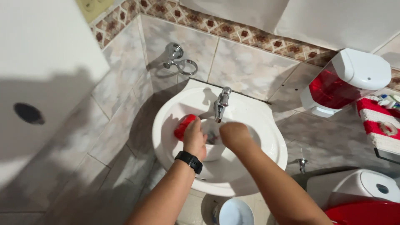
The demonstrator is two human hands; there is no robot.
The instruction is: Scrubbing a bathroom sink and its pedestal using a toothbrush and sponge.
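Grey marbled tiles run round a small bathroom corner, with a white sink (166,133) set against the wall and a chrome tap (222,103) just beyond my hands. My left hand (194,139) is clasped round a red cup (183,126), which lies inside the basin just past my knuckles, toward the left wall. My right hand (234,135) is clenched into a loose fist right under the spout — whether it grips anything I cannot tell; a white thing below it, perhaps another cup, is mostly hidden.

To do this well, I judge I should keep the cup low in the basin so nothing splashes over the rim, and keep my grip firm, since wet plastic slides.

The cup looks tipped on its side — its long axis seems to run from my palm up and away to the left, though which end is the mouth I cannot make out.
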